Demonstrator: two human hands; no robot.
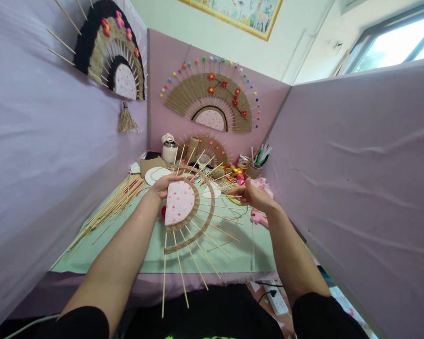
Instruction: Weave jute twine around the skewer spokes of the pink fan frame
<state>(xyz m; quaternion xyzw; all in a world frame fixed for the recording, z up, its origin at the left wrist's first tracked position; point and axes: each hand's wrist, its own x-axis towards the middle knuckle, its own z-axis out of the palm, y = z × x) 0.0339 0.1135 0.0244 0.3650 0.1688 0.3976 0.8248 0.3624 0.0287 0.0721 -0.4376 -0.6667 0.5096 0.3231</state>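
A half-round fan frame (179, 202) of thin sticks stands tilted over the table, with a pink dotted half-disc at its centre. Brown twine (212, 207) is woven across the sticks in an outer arc, and another band edges the disc. My left hand (167, 185) grips the frame by the disc's upper left edge, its fingers partly behind it. At the stick tips on the right is my right hand (250, 195), thumb and fingers drawn together; what they pinch is too small to make out. A loose thin cord (233, 214) curls just below that hand.
Loose sticks (116, 202) lie at the left of the green tabletop (127, 254). Behind are a white bottle (169, 151), a twine ball (218, 173) and a tool cup (253, 170). A pink glue gun (259, 217) lies right. Finished fans (212, 101) hang on partition walls enclosing three sides.
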